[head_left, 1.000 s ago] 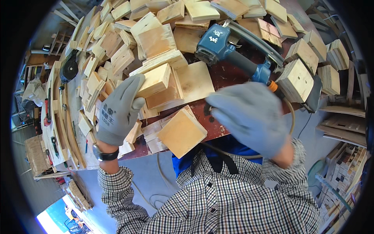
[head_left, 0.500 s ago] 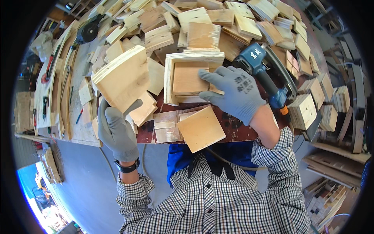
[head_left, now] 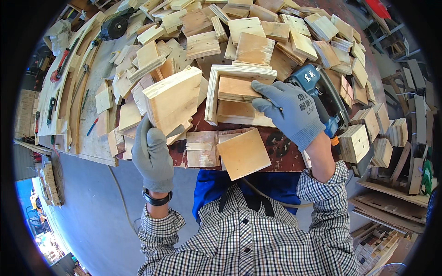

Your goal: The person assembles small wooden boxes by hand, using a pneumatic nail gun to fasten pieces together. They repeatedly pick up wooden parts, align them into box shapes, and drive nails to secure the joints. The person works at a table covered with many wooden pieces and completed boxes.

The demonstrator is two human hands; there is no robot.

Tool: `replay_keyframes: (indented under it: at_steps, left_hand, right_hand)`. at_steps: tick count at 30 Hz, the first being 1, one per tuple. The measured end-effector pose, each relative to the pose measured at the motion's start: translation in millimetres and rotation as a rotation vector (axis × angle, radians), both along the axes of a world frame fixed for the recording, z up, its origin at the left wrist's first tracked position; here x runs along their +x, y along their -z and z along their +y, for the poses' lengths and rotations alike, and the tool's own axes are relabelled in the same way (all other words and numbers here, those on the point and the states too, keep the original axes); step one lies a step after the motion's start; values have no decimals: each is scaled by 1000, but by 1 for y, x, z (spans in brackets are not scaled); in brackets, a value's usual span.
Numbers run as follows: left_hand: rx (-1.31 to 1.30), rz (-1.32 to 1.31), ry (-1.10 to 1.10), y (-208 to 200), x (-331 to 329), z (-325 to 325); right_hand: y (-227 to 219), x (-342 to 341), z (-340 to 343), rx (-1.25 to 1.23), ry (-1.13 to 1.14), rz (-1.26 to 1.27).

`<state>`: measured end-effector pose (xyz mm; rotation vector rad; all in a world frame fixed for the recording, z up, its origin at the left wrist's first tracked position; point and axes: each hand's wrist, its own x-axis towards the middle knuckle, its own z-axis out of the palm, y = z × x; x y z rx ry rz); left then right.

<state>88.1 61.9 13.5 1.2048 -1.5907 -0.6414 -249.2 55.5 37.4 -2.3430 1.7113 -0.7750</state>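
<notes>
Right hand (head_left: 294, 109), fingers (head_left: 268, 90) seemingly, from here, pinching a small plywood block (head_left: 235, 87) within a wooden frame (head_left: 246, 72), left hand (head_left: 154, 161) pinching a thick slab (head_left: 174, 102) by its near edge, red desk (head_left: 279, 158) beneath, blue nail gun (head_left: 305, 78) alongside, offcuts (head_left: 202, 44) heaped beyond

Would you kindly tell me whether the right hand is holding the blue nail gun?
No, the right hand touches a wooden block, while the blue nail gun lies ungripped beside it.

Gloves (head_left: 153, 158): grey. Wood blocks (head_left: 172, 101): yellow to tan. Nail gun (head_left: 304, 79): blue. Shirt (head_left: 276, 239): dark-on-white check. Bench (head_left: 286, 161): dark red.
</notes>
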Motion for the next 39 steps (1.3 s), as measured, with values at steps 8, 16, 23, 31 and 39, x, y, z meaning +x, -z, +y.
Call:
replay_keyframes:
  at_steps: [8, 16, 23, 31, 39]
  left_hand:
    - [125, 140, -16, -11, -8, 11]
    - [208, 349, -66, -18, -9, 40]
    - [262, 353, 23, -13, -13, 52]
    - [257, 418, 36, -13, -19, 47]
    - [285, 429, 12, -15, -16, 55]
  right_hand:
    - [-2, 9, 8, 85, 42, -317]
    - [-46, 9, 89, -184, -188, 108]
    - [-5, 4, 109, -164, -263, 191]
    - [19, -8, 24, 100, -43, 6]
    - [30, -3, 1, 17, -60, 209]
